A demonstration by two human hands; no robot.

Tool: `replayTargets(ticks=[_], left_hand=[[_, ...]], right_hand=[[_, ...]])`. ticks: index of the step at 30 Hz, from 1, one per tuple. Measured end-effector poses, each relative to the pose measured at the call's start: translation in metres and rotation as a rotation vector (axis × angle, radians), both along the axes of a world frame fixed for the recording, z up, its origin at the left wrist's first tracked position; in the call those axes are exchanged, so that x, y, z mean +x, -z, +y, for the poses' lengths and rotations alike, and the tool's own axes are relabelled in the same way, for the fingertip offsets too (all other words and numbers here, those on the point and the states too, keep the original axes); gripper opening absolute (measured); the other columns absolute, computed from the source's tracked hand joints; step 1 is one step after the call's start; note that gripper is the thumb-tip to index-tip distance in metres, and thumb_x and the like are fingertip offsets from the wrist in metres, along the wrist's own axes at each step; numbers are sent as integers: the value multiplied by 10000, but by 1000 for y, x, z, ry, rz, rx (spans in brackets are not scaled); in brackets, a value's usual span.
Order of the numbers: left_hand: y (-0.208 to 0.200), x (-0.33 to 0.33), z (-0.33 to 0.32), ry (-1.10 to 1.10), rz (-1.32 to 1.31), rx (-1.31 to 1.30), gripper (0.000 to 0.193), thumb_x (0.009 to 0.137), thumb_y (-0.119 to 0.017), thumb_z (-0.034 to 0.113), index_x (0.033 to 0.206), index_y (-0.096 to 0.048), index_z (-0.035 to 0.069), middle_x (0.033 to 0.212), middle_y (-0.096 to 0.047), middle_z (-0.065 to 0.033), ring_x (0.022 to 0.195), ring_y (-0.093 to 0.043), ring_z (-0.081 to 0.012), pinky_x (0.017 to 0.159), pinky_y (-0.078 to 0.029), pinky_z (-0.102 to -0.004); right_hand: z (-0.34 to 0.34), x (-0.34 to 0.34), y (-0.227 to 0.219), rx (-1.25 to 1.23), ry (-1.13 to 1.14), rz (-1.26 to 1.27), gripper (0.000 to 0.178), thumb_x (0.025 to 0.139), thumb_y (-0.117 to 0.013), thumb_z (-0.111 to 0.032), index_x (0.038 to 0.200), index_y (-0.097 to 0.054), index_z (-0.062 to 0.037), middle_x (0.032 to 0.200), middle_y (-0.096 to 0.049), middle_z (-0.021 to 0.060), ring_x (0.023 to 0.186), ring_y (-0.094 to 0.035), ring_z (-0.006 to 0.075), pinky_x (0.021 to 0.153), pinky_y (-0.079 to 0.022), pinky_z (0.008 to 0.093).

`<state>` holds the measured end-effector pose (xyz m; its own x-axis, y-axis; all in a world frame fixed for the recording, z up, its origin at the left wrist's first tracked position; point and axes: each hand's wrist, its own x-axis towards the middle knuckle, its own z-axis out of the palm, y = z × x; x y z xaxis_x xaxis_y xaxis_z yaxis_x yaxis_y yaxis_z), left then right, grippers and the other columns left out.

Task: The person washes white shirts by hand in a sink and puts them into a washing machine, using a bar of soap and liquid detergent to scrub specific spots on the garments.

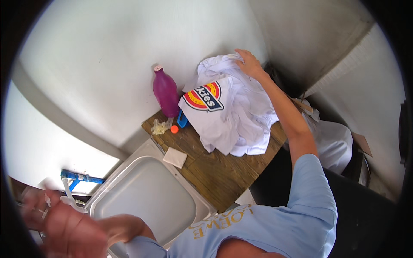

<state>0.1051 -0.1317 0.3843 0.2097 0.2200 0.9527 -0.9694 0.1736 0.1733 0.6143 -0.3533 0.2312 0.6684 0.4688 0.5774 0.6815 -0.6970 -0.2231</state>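
Note:
A white T-shirt (241, 116) with a red, yellow and dark printed emblem lies heaped on the brown wood-look tabletop (215, 176). My right hand (250, 65) touches the top of this heap at its far side, fingers stretched out and apart from the thumb. Far to the lower left, my left hand (69, 225) is smeared by motion, so its fingers cannot be read. It is beside the metal sink, near a blue pipe fitting (79, 177) with a pale hose.
A purple bottle (166, 92) stands against the wall, with a blue plastic piece (183, 120), an orange cap (174, 129) and crumpled clear plastic (160, 127) nearby. A white square block (175, 158) sits at the steel sink's rim (157, 150). White bags (333, 144) stand at right.

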Motion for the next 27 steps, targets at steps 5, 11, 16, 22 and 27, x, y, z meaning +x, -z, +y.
replayTargets(ticks=[5,11,16,22,27], left_hand=[[95,56,22,-420,522,-45,517,910,-416,461,1086,-560,-4,1103,-474,-210,979,-494,-295,848,-394,-395],[131,53,25,-484,738,-63,426,914,-475,385,941,-580,-26,948,-514,-165,858,-522,-232,767,-428,-316],[135,52,31,-335,813,-14,222,918,-493,163,954,-582,-37,957,-533,-111,858,-527,-176,750,-443,-289],[215,156,-43,-573,773,613,649,699,-766,323,1232,-508,57,1249,-412,-272,1202,-385,-411,989,-330,-500],[253,214,-80,-606,760,773,775,716,-744,314,1368,-376,116,1371,-309,-304,1301,-282,-435,1032,-277,-524]], right_hand=[[33,40,16,119,8,378,404,803,-663,-173,1182,-563,-76,1021,-640,138,921,-613,232,796,-478,305],[34,32,-118,768,-425,226,232,847,-631,-132,1074,-632,-84,857,-647,-1,755,-592,75,662,-470,226],[28,-84,-223,847,-477,-71,205,891,-557,-92,1083,-595,-34,858,-610,26,775,-548,106,677,-454,263],[-37,-133,-271,797,-223,-285,189,883,-560,-71,1066,-600,-45,821,-595,16,730,-519,86,641,-435,237],[-60,-246,-307,775,-137,-192,191,875,-573,-66,1064,-601,-60,849,-606,15,747,-535,91,656,-447,240]])
